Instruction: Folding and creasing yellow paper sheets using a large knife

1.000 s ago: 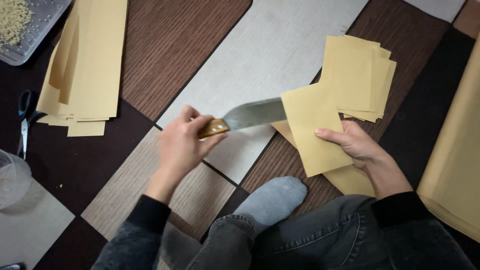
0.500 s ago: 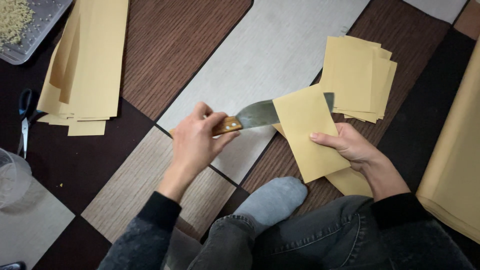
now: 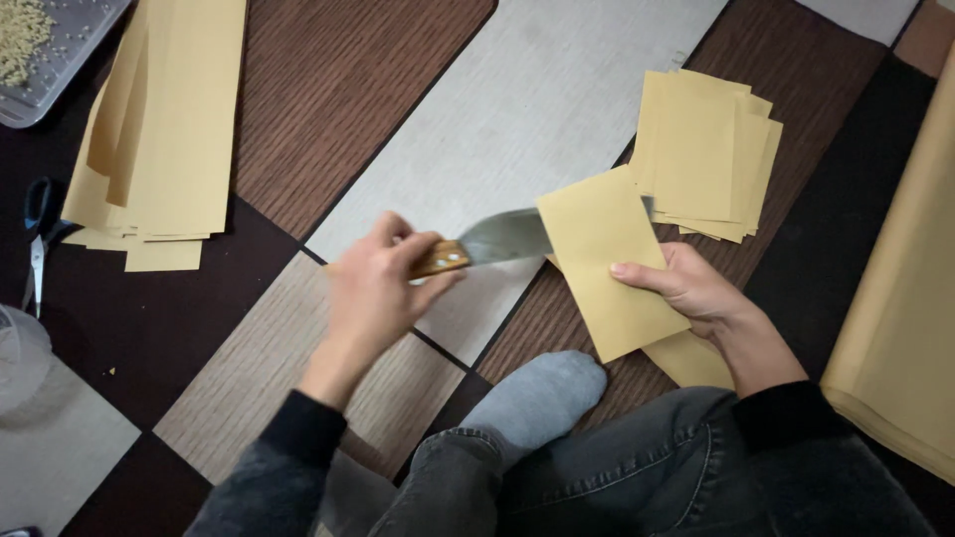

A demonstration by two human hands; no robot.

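My left hand (image 3: pixel 373 288) grips the wooden handle of a broad-bladed knife (image 3: pixel 502 239). The blade runs to the right and slides behind a folded sheet of tan paper (image 3: pixel 602 254), with its tip showing just past the sheet's right edge. My right hand (image 3: pixel 686 288) holds that sheet from below, thumb on its front face. A second tan piece (image 3: pixel 686 358) lies under my right wrist. My grey-socked foot (image 3: pixel 542 398) rests on the floor below the hands.
A stack of cut tan sheets (image 3: pixel 711 154) lies at the upper right. Long tan strips (image 3: pixel 159 139) are piled at the upper left, with scissors (image 3: pixel 38 249) beside them. A tray of pale grains (image 3: pixel 45 50) sits in the top-left corner. A large tan roll (image 3: pixel 900 298) lies along the right edge.
The knife has pushed rightward, its blade now inside the fold and its tip out past the far edge. My left hand followed to the right; the right hand stayed almost still.
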